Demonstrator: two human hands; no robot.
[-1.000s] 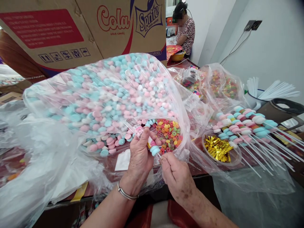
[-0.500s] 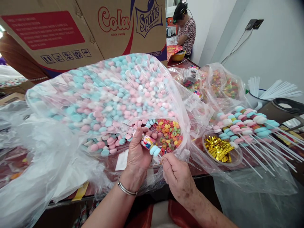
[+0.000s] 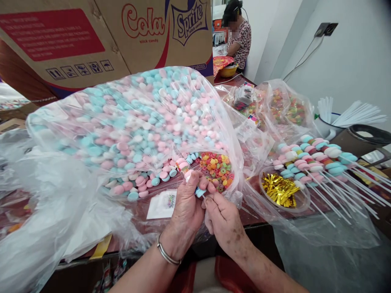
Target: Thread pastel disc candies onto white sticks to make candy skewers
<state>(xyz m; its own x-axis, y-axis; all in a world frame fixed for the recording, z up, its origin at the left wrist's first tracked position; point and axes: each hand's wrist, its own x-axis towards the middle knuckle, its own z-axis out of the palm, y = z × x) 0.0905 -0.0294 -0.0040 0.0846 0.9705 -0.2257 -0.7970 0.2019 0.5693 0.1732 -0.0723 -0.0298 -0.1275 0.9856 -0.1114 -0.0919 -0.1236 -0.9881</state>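
A candy skewer point(image 3: 183, 166) of pink, white and blue sweets slants up out of my left hand point(image 3: 187, 201), whose fingers close around its middle. A clear printed wrapper seems to cover its upper part, though the fingers hide much of it. At the lower end my right hand point(image 3: 224, 215) pinches the white stick just under a blue sweet. Behind both hands, gummy rings point(image 3: 215, 167) lie in the mouth of a big clear bag point(image 3: 226, 122) full of pastel sweets point(image 3: 137, 130). Flat white wrappers point(image 3: 160, 205) rest on the table left of my hands.
Assembled candy skewers point(image 3: 317, 160) lie at the right beside a tub of gold ties point(image 3: 277, 191). White sticks point(image 3: 360, 114) stand in a pot behind them. A large carton point(image 3: 146, 53) blocks the back. Another person point(image 3: 240, 40) sits farther off.
My left hand has slid down the skewer toward my right hand and closed around it. The skewer's top now stands above the hand, and the flat wrappers are more visible.
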